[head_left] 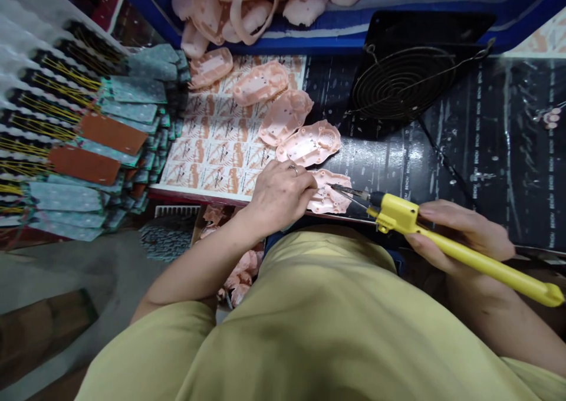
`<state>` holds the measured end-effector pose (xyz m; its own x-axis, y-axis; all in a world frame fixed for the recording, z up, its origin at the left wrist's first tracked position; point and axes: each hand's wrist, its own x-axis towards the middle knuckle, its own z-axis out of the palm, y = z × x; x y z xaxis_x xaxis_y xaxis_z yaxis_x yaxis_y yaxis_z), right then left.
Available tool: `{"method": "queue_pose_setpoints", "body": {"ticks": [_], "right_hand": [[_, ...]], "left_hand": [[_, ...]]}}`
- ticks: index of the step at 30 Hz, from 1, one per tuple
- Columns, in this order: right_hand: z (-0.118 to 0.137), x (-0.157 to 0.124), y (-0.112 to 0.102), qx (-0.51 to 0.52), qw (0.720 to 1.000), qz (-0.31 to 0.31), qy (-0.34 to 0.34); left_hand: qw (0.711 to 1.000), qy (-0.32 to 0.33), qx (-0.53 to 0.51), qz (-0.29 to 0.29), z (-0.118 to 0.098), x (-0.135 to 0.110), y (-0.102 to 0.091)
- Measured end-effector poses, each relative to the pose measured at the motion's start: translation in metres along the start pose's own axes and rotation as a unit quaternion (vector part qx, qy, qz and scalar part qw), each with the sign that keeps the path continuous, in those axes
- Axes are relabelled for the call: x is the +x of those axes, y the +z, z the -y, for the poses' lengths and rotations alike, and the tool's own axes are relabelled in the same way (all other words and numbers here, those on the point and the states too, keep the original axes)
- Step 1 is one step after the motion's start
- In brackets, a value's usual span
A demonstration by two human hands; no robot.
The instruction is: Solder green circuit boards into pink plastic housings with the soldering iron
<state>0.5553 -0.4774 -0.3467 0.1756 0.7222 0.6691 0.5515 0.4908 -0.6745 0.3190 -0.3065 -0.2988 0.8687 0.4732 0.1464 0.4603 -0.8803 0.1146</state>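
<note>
My right hand [460,236] is wrapped round a yellow soldering gun [400,213]. Its dark metal tip reaches left into a pink plastic shell half [329,197] at the table's front edge. A thin wire runs beside the tip. My left hand [285,194], with a ring on one finger, has its fingers closed at the left end of that shell. What the fingertips pinch there is partly hidden, but they touch the shell's rim. Just behind lies another pink shell half [309,143], hollow side up, and several more stretch back to the left.
A black fan with a wire grille [404,82] stands at the back. Behind it a blue bin [331,44] holds pink parts. Circuit boards [75,197] with yellow wires are stacked at left. A box of pink pieces [245,268] sits below the table edge.
</note>
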Motion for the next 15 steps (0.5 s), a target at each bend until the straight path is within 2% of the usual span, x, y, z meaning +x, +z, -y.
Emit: {"method": "queue_pose_setpoints", "body": {"ticks": [4,12,13,15], "right_hand": [[-0.011,0.004,0.004,0.065,0.997,0.023,-0.045],[-0.017,0.021,-0.005,0.07,0.986,0.093,-0.121],[-0.017,0.021,-0.008,0.071,0.986,0.091,-0.117],[-0.018,0.018,-0.014,0.058,0.996,0.046,-0.049]], "left_hand": [[1.0,0.004,0.024,-0.002,-0.001,0.003,-0.002],[0.998,-0.015,0.035,0.059,-0.003,0.009,-0.007],[0.997,-0.017,0.035,0.065,-0.003,0.009,-0.008],[0.997,-0.017,0.031,0.075,-0.003,0.011,-0.01]]}}
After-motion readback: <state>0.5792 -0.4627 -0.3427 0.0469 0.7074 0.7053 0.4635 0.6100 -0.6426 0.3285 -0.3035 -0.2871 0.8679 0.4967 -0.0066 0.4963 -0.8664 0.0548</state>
